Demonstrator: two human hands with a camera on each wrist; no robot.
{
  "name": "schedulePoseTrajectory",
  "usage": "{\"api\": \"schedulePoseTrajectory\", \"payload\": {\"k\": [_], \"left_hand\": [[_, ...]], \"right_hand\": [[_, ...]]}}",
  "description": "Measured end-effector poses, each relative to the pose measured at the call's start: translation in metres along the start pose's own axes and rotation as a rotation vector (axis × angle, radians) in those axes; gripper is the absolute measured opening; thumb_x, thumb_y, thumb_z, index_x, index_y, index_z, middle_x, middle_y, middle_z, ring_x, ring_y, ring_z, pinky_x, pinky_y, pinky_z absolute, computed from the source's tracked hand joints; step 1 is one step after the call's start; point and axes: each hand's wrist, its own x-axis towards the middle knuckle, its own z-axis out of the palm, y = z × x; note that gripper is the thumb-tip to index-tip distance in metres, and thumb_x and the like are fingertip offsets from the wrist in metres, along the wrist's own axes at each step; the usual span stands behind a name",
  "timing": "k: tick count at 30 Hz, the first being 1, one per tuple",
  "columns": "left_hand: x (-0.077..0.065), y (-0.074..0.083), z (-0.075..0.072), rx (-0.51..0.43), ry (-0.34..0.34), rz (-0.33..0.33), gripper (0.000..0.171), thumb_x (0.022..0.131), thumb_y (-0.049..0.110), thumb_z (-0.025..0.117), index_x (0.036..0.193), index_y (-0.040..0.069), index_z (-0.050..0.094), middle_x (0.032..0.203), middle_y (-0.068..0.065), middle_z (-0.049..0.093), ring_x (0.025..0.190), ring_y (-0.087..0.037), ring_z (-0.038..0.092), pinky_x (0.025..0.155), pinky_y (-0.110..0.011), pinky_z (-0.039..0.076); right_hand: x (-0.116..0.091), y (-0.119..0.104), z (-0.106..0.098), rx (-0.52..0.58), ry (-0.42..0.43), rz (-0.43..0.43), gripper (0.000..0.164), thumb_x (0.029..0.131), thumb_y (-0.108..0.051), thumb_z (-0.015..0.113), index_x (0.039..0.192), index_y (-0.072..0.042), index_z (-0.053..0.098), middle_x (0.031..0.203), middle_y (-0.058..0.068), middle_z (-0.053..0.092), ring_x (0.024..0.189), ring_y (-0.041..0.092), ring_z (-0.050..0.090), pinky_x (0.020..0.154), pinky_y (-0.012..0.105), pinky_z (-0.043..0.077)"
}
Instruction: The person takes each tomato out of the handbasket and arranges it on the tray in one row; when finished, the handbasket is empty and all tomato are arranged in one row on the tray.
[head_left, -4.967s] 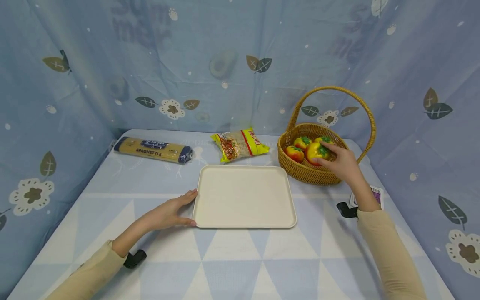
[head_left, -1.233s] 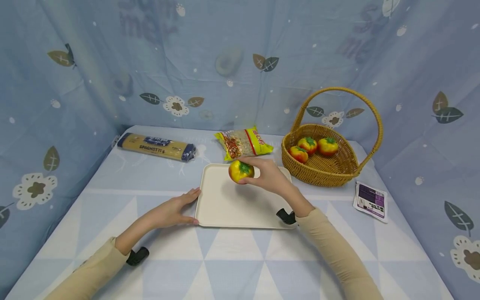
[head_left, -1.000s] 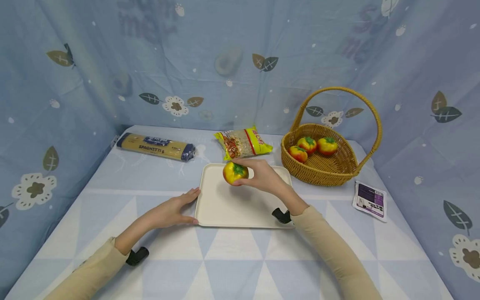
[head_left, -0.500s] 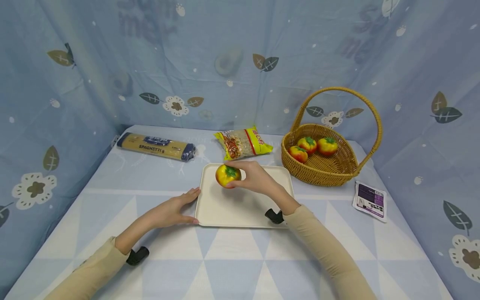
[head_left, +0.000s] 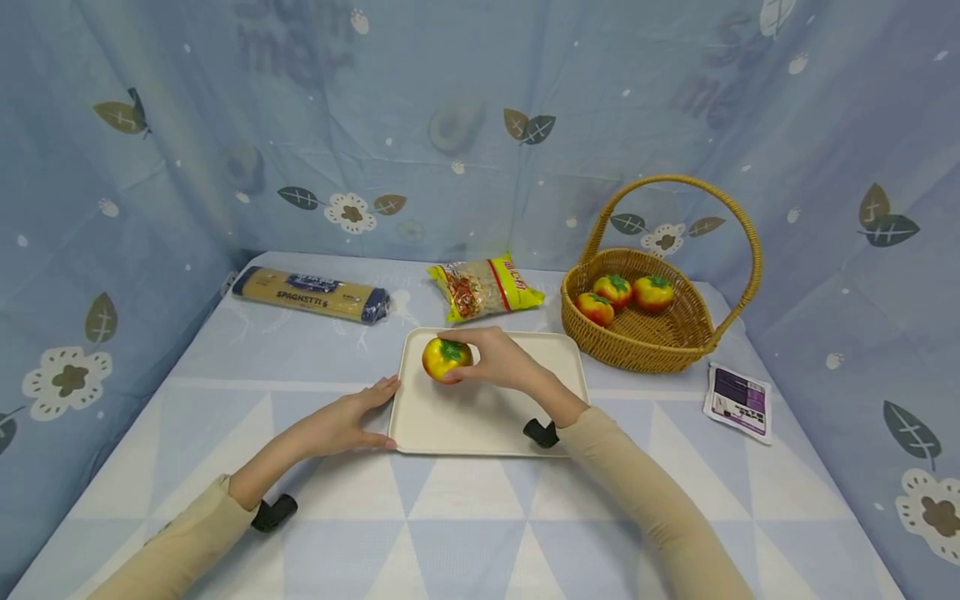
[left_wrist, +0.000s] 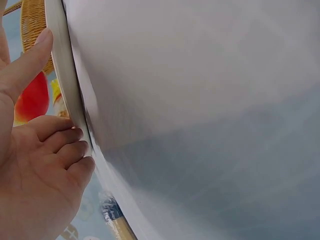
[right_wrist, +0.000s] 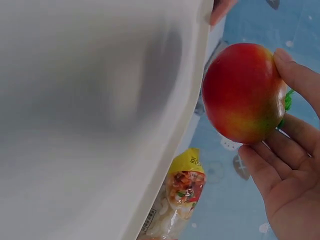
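The round red-and-yellow fruit [head_left: 441, 360] looks like smooth, glossy plastic. The cream rectangular tray [head_left: 480, 421] looks like smooth, matt plastic. The brown wicker basket [head_left: 637, 354] is woven and rough. Shiny film forms the yellow-and-clear noodle bag [head_left: 483, 289] and wraps the long tan-and-blue spaghetti packet [head_left: 309, 294]. The blue patterned backdrop [head_left: 420, 75] is creased, matt cloth.

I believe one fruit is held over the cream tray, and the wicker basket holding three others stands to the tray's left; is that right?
Almost: the head view shows the wicker basket standing right of the cream tray, not left. One fruit is held over the tray, and three other fruits are in the basket.
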Motion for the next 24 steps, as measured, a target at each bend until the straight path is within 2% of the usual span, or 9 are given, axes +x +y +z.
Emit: {"api": "schedulePoseTrajectory", "payload": {"k": [6, 13, 24], "left_hand": [[0.001, -0.001, 0.0, 0.0, -0.005, -0.013, 0.099, 0.079, 0.046, 0.076, 0.151, 0.001, 0.025, 0.156, -0.018, 0.019, 0.142, -0.039, 0.019, 0.113, -0.055, 0.021], [0.0, 0.001, 0.0, 0.004, -0.006, -0.012, 0.099, 0.078, 0.046, 0.076, 0.151, 0.0, 0.026, 0.156, -0.018, 0.019, 0.141, -0.04, 0.019, 0.113, -0.056, 0.021], [0.0, 0.001, 0.0, 0.004, 0.001, 0.002, 0.098, 0.079, 0.046, 0.076, 0.15, -0.001, 0.026, 0.155, -0.021, 0.02, 0.141, -0.043, 0.02, 0.112, -0.057, 0.021]], "right_hand": [[0.007, 0.006, 0.004, -0.031, -0.053, 0.035, 0.059, 0.084, -0.03, 0.077, 0.136, -0.012, 0.057, 0.133, 0.004, 0.059, 0.119, 0.017, 0.056, 0.098, 0.029, 0.046], [0.014, 0.009, 0.009, -0.039, -0.102, 0.042, 0.06, 0.084, -0.029, 0.076, 0.137, -0.01, 0.055, 0.134, 0.006, 0.058, 0.118, 0.019, 0.056, 0.098, 0.031, 0.047], [0.022, 0.005, 0.019, -0.021, -0.126, 0.045, 0.057, 0.085, -0.026, 0.076, 0.136, -0.01, 0.056, 0.134, 0.008, 0.058, 0.124, 0.02, 0.053, 0.104, 0.032, 0.042]]}}
